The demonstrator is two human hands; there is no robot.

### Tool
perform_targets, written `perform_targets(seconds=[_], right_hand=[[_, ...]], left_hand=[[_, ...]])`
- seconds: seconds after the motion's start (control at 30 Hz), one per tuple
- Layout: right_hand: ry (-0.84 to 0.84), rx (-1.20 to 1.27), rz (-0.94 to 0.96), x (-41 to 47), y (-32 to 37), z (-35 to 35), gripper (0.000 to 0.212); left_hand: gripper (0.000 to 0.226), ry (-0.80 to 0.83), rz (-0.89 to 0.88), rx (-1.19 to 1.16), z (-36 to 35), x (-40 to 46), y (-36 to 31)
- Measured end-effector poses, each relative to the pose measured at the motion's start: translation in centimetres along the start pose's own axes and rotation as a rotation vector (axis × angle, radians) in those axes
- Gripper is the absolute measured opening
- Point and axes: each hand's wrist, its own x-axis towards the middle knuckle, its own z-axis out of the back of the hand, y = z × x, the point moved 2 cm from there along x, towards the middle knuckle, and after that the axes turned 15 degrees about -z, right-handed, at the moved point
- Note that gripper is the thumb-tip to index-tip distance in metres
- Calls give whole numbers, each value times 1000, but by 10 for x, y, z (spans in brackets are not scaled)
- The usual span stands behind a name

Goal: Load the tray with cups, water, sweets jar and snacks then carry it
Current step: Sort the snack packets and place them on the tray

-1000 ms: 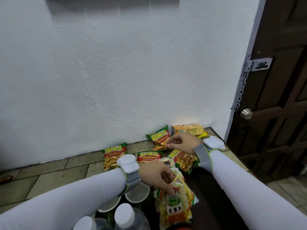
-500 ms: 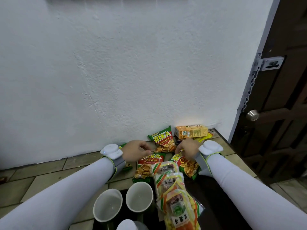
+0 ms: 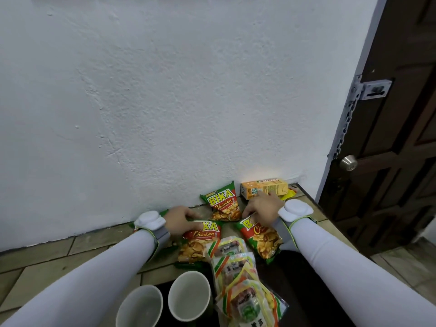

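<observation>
A dark tray point(image 3: 299, 274) lies at the bottom with two white cups point(image 3: 188, 296) point(image 3: 141, 308) and a strip of sweet packets point(image 3: 236, 270) on it. Three BIKA chicken snack packets lie on the tiled counter by the wall. My left hand point(image 3: 178, 220) grips the top edge of the middle packet point(image 3: 200, 241). My right hand point(image 3: 262, 207) pinches the top of the right packet point(image 3: 262, 241), whose lower end overlaps the tray's far edge. The third packet point(image 3: 223, 204) leans against the wall between my hands. Part of another green packet point(image 3: 165, 250) shows under my left wrist.
An orange drink carton point(image 3: 264, 187) lies against the white wall point(image 3: 188, 102) just behind my right hand. The tiled counter point(image 3: 47, 263) stretches left. A dark wooden door point(image 3: 389, 161) with a knob and chain latch stands at the right.
My left hand left the sweets strip on the tray and reached forward to the middle snack packet. My right hand stayed on the right packet. The view tilted up, hiding the water bottles.
</observation>
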Motion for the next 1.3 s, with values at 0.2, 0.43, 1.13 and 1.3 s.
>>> perform_targets(seconds=[0.2, 0.43, 1.13, 1.3], right_hand=[[-208, 141, -58, -26, -26, 30, 21], [-219, 289, -85, -67, -47, 47, 19], [-77, 531, -113, -75, -58, -8, 31], [-128, 743, -121, -64, -81, -3, 20]], left_hand=[[29, -175, -61, -22, 38, -21, -6], [23, -281, -150, 29, 77, -47, -41], [41, 233, -269, -40, -9, -44, -171], [27, 328, -233, -123, -35, -26, -183]])
